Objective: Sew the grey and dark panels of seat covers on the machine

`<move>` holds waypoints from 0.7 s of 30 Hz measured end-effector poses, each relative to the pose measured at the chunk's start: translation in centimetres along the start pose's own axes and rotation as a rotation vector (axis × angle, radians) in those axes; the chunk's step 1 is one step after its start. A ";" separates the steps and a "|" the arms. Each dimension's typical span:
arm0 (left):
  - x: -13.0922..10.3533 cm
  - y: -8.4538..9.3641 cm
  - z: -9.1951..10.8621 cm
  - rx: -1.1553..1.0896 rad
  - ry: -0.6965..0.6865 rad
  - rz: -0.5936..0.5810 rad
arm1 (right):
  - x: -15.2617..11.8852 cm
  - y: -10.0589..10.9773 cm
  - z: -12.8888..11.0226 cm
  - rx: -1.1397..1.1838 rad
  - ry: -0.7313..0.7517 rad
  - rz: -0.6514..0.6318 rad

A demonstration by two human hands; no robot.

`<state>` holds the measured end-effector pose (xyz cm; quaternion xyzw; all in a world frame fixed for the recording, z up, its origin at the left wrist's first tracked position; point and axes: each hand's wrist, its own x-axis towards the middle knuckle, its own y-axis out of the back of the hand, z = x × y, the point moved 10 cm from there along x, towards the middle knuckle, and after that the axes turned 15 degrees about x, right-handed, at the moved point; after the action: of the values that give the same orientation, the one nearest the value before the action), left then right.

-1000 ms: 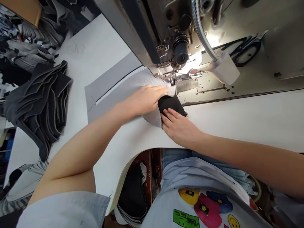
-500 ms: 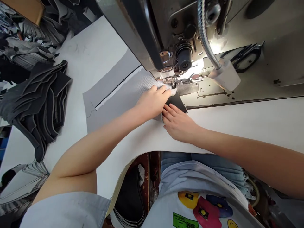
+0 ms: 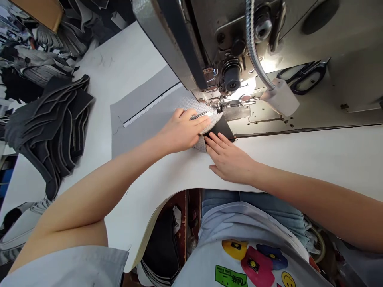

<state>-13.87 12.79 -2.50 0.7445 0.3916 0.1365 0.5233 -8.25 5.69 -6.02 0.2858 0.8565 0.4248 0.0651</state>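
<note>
Grey fabric with a pale strip along a dark slit lies left of and under the sewing machine's needle area. My left hand is closed on the fabric's edge near the needle, with a thin metal tool, perhaps tweezers, showing between its fingers. A black piece lies beside the needle, partly beneath the grey fabric. My right hand rests on the black piece's near edge, its fingers stretched out and thumb apart.
A stack of dark fabric pieces sits on the white table at the left. Black-handled scissors lie on the machine bed at the right. A white lamp head hangs close to the needle. More cloth heaps fill the upper left.
My left hand has shifted left and slightly down, turning the fabric edge back and uncovering more of the black piece. My right thumb has spread away from the fingers.
</note>
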 end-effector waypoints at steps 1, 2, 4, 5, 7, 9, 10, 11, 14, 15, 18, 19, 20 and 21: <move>0.3 -0.2 -0.3 -0.005 0.004 -0.040 | 0.0 0.2 0.1 0.035 -0.001 -0.009; 0.7 -0.5 -0.6 -0.018 -0.001 -0.082 | 0.0 0.3 0.1 0.070 -0.003 -0.011; 1.5 -1.1 -1.1 -0.059 -0.027 -0.161 | 0.1 0.4 0.1 0.114 -0.007 -0.016; 2.0 -1.4 -1.3 -0.078 -0.041 -0.194 | 0.2 0.2 0.0 0.109 -0.009 -0.024; 2.8 -1.5 -1.3 -0.101 -0.068 -0.243 | 0.7 -0.5 -0.3 0.048 -0.015 -0.050; 3.4 -1.2 -1.0 -0.090 -0.073 -0.283 | 1.4 -1.4 -0.8 -0.034 -0.027 -0.069; 3.7 -1.0 -0.7 -0.071 -0.066 -0.307 | 1.8 -1.8 -0.9 -0.067 -0.038 -0.073; 3.9 -0.8 -0.4 -0.047 -0.054 -0.338 | 2.1 -2.0 -1.0 -0.090 -0.049 -0.075; 4.2 -0.4 0.5 0.023 -0.021 -0.427 | 2.5 -2.5 -1.3 -0.115 -0.059 -0.073; 4.3 -0.3 0.8 0.034 -0.017 -0.447 | 2.5 -2.5 -1.4 -0.114 -0.059 -0.065; 4.5 -0.1 1.5 0.039 0.015 -0.455 | 2.4 -2.6 -1.3 -0.097 -0.070 -0.018; 4.5 -0.1 1.7 0.039 0.039 -0.449 | 2.4 -2.6 -1.2 -0.091 -0.077 -0.002; 4.5 -0.1 1.8 0.040 0.067 -0.440 | 2.5 -2.6 -1.1 -0.087 -0.084 0.013; 4.5 -0.1 1.9 0.043 0.097 -0.426 | 2.6 -2.6 -1.0 -0.085 -0.090 0.026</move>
<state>-9.82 14.79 -4.25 0.6485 0.5676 0.0502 0.5047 -11.85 5.15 -7.06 0.3127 0.8301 0.4484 0.1101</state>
